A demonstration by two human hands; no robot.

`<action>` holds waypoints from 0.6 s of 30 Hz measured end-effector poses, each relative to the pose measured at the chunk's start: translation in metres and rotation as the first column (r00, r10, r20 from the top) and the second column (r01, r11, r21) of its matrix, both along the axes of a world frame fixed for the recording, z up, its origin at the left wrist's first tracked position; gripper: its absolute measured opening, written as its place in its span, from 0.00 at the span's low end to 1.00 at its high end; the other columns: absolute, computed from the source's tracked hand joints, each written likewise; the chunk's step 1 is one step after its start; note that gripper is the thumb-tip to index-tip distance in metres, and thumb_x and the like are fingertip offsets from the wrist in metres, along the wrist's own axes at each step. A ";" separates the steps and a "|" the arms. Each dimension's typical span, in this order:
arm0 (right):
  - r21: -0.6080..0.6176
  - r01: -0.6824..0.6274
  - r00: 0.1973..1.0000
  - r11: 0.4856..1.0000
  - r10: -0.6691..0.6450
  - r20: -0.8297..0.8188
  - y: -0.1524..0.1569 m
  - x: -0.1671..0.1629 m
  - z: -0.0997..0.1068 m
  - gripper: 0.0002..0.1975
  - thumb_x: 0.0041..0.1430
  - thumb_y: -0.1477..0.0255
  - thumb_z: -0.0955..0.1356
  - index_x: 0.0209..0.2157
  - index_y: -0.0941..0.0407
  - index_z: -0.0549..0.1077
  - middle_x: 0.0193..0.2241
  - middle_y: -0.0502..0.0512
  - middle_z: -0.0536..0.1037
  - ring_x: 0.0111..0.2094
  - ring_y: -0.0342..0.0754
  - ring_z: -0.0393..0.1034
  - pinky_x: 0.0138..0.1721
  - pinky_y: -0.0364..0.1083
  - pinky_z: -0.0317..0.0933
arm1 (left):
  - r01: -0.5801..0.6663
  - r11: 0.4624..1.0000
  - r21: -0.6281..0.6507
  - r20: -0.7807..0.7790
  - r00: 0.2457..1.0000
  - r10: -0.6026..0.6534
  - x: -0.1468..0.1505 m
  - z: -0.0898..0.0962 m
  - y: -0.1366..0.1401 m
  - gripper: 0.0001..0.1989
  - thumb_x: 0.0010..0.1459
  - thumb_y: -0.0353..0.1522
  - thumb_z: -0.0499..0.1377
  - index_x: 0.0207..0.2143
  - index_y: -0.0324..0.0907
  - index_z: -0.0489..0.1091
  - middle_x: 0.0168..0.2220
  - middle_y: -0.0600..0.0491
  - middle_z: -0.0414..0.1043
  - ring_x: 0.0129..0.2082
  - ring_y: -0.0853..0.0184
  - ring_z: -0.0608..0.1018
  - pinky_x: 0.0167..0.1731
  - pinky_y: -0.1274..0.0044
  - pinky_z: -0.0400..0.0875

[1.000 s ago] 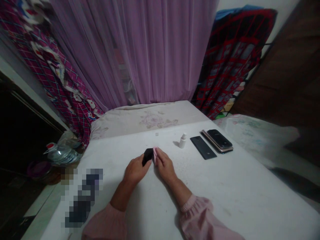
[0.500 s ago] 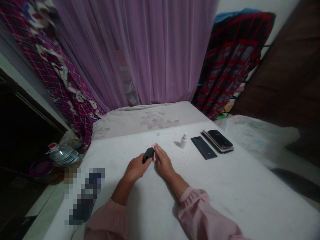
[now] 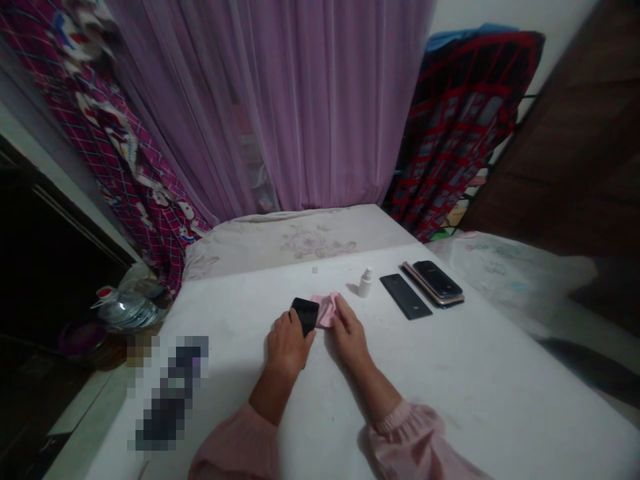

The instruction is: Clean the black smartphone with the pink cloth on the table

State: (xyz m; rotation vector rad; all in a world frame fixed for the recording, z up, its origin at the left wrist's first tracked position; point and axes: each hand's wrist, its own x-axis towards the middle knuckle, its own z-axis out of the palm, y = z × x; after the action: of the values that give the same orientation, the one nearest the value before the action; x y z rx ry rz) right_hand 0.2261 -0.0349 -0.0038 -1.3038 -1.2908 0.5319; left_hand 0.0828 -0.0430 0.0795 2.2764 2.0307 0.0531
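My left hand (image 3: 290, 341) is wrapped round a black phone (image 3: 306, 315), whose upper end shows beyond the fingers. Beside it, my right hand (image 3: 350, 331) grips a pink cloth (image 3: 327, 309) between thumb and fingers. The cloth lies against the phone's right edge or just next to it; which one I cannot tell. A small white spray bottle (image 3: 365, 283) stands upright beyond my right hand. To its right a dark, flat phone or phone cover (image 3: 405, 297) lies on the white table cover (image 3: 450, 387).
A stack of phones (image 3: 436, 280) lies at the right, near the table's edge. A small pale square (image 3: 315, 270) is farther back. On the left, a blurred-out dark item (image 3: 170, 393) lies near the edge, and a clear water bottle (image 3: 127, 307) is beyond it.
My left hand has turned the phone from edge-on so its dark face shows. My right hand has moved right with the cloth, which is now spread more.
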 end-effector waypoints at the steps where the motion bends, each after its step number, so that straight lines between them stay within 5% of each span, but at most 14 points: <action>1: -0.002 0.018 0.999 1.000 -0.018 -0.044 -0.005 0.004 0.002 0.26 0.58 0.71 0.62 0.59 0.56 0.67 0.60 0.59 0.67 0.61 0.54 0.60 0.62 0.59 0.54 | 0.003 1.000 -0.015 0.005 1.000 -0.003 0.000 0.000 -0.001 0.30 0.60 0.41 0.58 0.59 0.33 0.59 0.51 0.35 0.69 0.50 0.51 0.73 0.43 0.69 0.69; 7: -0.072 0.136 0.950 0.988 -0.151 -0.272 -0.020 0.028 0.012 0.28 0.59 0.65 0.64 0.61 0.55 0.64 0.55 0.62 0.72 0.52 0.55 0.70 0.53 0.58 0.65 | 0.185 0.969 -0.166 -0.009 0.982 -0.189 -0.022 0.021 0.018 0.20 0.63 0.34 0.52 0.57 0.40 0.63 0.43 0.43 0.76 0.43 0.55 0.78 0.40 0.69 0.71; 10: -0.050 0.083 0.988 0.995 -0.089 -0.130 -0.017 0.030 0.008 0.25 0.59 0.66 0.63 0.58 0.56 0.68 0.54 0.63 0.73 0.52 0.55 0.70 0.53 0.57 0.65 | 0.355 0.927 -0.122 -0.021 0.933 -0.360 -0.031 0.028 0.031 0.23 0.59 0.24 0.54 0.56 0.47 0.66 0.53 0.47 0.72 0.53 0.57 0.73 0.51 0.68 0.65; 12: -0.051 0.047 0.994 0.998 -0.042 0.101 -0.015 0.026 0.008 0.24 0.58 0.69 0.64 0.56 0.57 0.71 0.56 0.63 0.72 0.55 0.56 0.67 0.56 0.58 0.61 | 0.575 0.817 -0.035 -0.068 0.814 -0.576 -0.033 0.027 0.038 0.26 0.57 0.20 0.53 0.56 0.50 0.66 0.59 0.48 0.66 0.59 0.58 0.67 0.57 0.66 0.59; 15: -0.116 0.078 0.898 0.990 -0.019 0.440 -0.011 0.018 0.016 0.25 0.56 0.69 0.67 0.56 0.56 0.70 0.59 0.64 0.67 0.58 0.60 0.62 0.56 0.60 0.59 | 0.773 0.633 0.038 -0.127 0.632 -0.764 -0.033 0.023 0.046 0.25 0.58 0.21 0.54 0.55 0.52 0.68 0.61 0.49 0.63 0.63 0.59 0.63 0.62 0.63 0.52; 18: -0.215 0.101 0.764 0.971 0.062 0.643 -0.007 0.014 0.032 0.21 0.55 0.68 0.70 0.52 0.53 0.74 0.57 0.65 0.69 0.55 0.63 0.63 0.51 0.60 0.60 | 0.832 0.555 0.026 -0.166 0.551 -0.818 -0.029 0.017 0.054 0.21 0.60 0.23 0.56 0.52 0.51 0.70 0.62 0.48 0.62 0.64 0.59 0.61 0.63 0.63 0.49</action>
State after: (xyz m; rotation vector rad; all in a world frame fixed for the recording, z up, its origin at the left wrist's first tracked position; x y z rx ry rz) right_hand 0.2403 -0.0416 0.0286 -1.7971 -1.8175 0.2141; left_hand 0.0540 0.0108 0.0969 3.1185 0.7614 -0.0721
